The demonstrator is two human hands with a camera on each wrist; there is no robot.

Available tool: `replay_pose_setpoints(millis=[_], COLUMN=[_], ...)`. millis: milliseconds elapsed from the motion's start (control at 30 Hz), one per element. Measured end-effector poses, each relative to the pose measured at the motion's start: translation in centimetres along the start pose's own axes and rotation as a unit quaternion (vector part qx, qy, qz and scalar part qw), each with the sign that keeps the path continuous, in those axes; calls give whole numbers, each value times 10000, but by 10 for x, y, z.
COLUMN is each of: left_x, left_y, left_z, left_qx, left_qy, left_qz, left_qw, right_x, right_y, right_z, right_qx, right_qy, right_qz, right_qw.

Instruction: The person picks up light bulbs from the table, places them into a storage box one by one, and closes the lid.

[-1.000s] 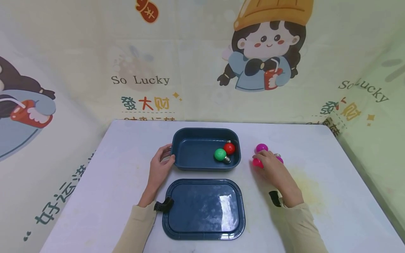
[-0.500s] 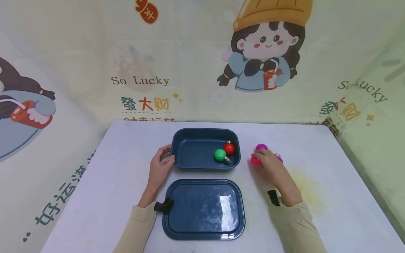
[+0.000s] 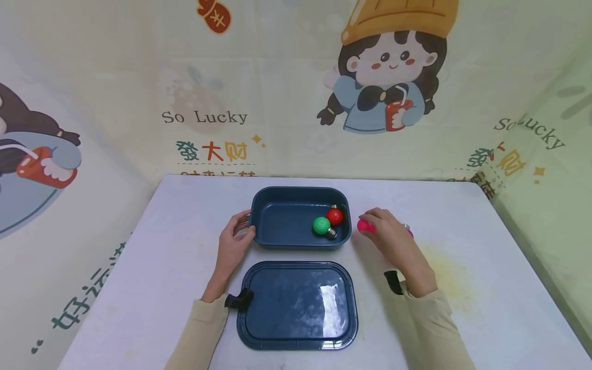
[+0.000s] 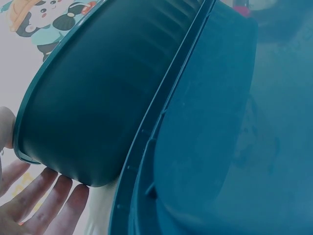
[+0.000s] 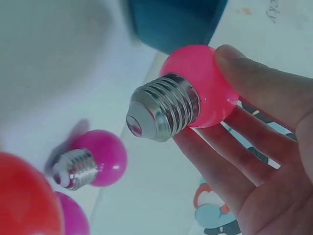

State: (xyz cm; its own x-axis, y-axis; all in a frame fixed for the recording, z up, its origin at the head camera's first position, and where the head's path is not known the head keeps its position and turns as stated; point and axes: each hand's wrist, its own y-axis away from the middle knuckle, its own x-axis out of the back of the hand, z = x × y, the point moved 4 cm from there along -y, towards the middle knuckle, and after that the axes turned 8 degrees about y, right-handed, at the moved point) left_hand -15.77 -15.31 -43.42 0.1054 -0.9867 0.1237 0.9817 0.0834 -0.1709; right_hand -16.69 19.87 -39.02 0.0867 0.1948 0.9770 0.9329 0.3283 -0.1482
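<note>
My right hand (image 3: 393, 239) pinches a pink light bulb (image 5: 200, 83) between thumb and fingers, its silver screw base facing the wrist camera. The bulb is held just right of a dark blue plastic box (image 3: 282, 239). My left hand (image 3: 235, 241) grips the box's left end; in the left wrist view the fingers (image 4: 54, 196) spread against its outer wall. Inside the box, at the right, a green bulb (image 3: 321, 225) lies beside a red bulb (image 3: 335, 217). Below my right hand in its wrist view are a purple bulb (image 5: 105, 156), another purple bulb (image 5: 73, 215) and a red-orange bulb (image 5: 24, 196), partly cut off.
A dark blue lid (image 3: 296, 308) lies flat on the white table (image 3: 152, 288), in front of the box. My left wrist strap (image 3: 239, 298) overlaps the lid's left edge. A printed cloth (image 3: 287, 103) hangs behind the table.
The right hand has lifted the pink bulb away from the other bulbs and carried it left, closer to the box. The left hand and the box have stayed in place.
</note>
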Motion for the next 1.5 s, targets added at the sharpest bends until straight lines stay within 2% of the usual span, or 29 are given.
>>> replay_pose_setpoints(millis=[700,1233,1500], left_x=[0,0,-1], left_y=[1,0,0], left_z=[1,-1,-1], left_qx=[15,-10,9], left_qy=[-70,-54,-51], left_qz=[34,42,16], left_qw=[10000,10000,10000], right_x=[19,14,8], right_y=[-11,-23,-27], right_z=[-30,-53,-62], right_qx=[335,567,861], right_qy=[-195,-244,-394], right_qz=[178,190,261], right_qw=[9991,9979,9952])
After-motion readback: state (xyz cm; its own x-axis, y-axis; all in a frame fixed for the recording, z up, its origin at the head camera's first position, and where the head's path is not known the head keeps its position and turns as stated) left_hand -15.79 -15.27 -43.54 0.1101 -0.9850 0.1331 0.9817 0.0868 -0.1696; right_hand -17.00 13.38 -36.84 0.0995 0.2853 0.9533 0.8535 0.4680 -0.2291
